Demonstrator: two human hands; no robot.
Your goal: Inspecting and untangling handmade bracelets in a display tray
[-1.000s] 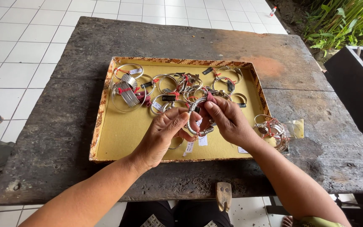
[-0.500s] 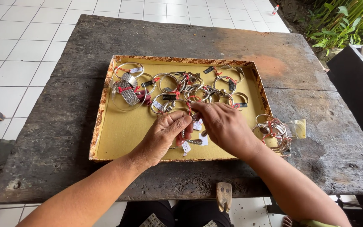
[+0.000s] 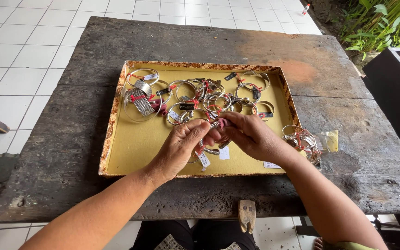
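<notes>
Together, the left hand (image 3: 181, 146) and right hand (image 3: 251, 136) pinch a silver bangle (image 3: 211, 149) with white tags between closed fingertips, above the yellow tray (image 3: 130, 153) on the dark worktop (image 3: 70, 139).

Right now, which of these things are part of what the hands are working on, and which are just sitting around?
In hand:
- left hand and right hand, together on one silver bangle with white paper tags
- yellow-lined shallow tray beneath
- loose silver bangles with red ties in the tray

Lying about:
- bangle pile on the weathered wooden table
- small clear bag
</notes>
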